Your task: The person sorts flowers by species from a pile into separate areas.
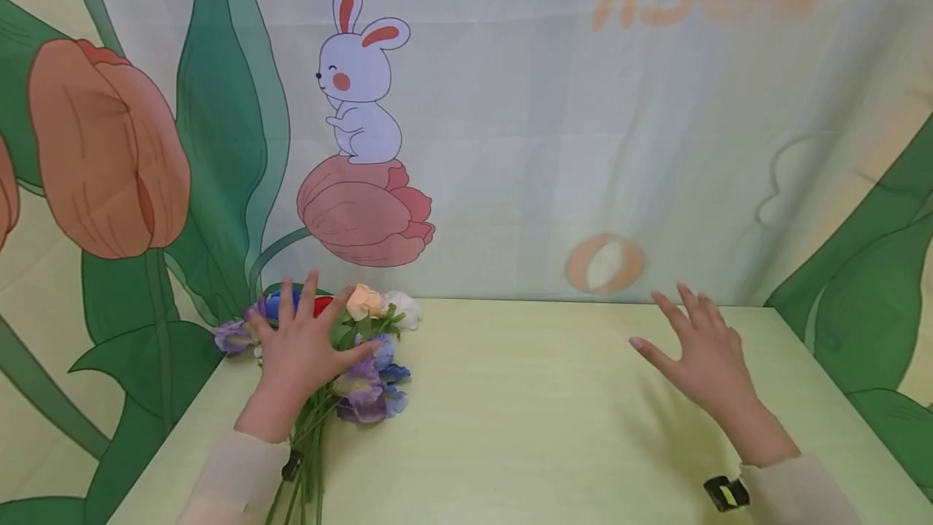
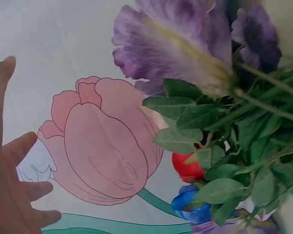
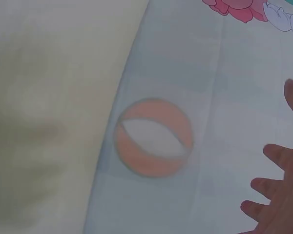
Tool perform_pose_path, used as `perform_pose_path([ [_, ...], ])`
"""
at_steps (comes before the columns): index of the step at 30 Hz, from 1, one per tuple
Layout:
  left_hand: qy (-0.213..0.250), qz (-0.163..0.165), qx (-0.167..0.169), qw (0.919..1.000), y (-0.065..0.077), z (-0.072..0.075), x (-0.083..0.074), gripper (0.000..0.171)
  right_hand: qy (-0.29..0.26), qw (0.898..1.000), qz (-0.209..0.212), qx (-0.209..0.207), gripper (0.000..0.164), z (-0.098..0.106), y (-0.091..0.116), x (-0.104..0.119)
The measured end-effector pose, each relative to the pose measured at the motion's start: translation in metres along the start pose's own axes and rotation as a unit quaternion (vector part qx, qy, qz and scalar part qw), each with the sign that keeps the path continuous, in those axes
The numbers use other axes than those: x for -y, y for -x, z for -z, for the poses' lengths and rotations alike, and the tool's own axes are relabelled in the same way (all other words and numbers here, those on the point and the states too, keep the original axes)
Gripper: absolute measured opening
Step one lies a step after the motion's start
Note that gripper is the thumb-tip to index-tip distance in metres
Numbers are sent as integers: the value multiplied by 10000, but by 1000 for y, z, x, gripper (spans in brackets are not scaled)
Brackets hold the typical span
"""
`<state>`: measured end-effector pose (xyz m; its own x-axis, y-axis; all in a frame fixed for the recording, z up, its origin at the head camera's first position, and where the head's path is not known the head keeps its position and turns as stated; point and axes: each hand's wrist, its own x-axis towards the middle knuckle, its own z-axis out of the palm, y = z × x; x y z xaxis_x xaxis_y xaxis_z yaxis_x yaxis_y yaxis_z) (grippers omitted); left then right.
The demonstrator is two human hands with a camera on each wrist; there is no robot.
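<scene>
My left hand [image 1: 302, 351] hovers over a bunch of artificial flowers at the table's left side, fingers spread and holding nothing. Purple-and-blue irises [image 1: 368, 383], a peach rose [image 1: 366, 302], a white flower [image 1: 405, 310], and red and blue blooms show around the hand; part of the bunch is hidden beneath it. Long green stems [image 1: 312, 460] run toward the near edge. In the left wrist view, a purple iris [image 2: 180, 44], a red flower [image 2: 187, 167], a blue flower [image 2: 191, 204] and leaves appear beside the fingers. My right hand [image 1: 707, 359] is raised above the table's right side, fingers apart, nothing in it.
The pale yellow table [image 1: 525, 411] reaches back to a hanging printed cloth [image 1: 510, 144] with a rabbit, tulips and an orange ring. Green printed leaves flank both sides. Each wrist wears a dark strap, and the right hand casts a shadow on the tabletop.
</scene>
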<state>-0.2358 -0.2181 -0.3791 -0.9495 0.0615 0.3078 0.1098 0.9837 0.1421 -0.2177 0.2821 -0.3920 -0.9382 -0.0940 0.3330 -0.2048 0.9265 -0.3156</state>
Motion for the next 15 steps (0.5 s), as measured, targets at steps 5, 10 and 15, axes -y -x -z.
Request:
perform_pose_path([
  [5,123,-84,-255,9996,9,-6,3,90,-688,9967,-8,-434,74,-12,11,0],
  [10,165,-235,-468,9985,20,-12,7,82,-1127,9923,-68,-502,65,-23,23,4],
  [15,355,-201,-385,9984,34,-16,11,69,-1479,9879,-233,-391,56,-28,37,8],
])
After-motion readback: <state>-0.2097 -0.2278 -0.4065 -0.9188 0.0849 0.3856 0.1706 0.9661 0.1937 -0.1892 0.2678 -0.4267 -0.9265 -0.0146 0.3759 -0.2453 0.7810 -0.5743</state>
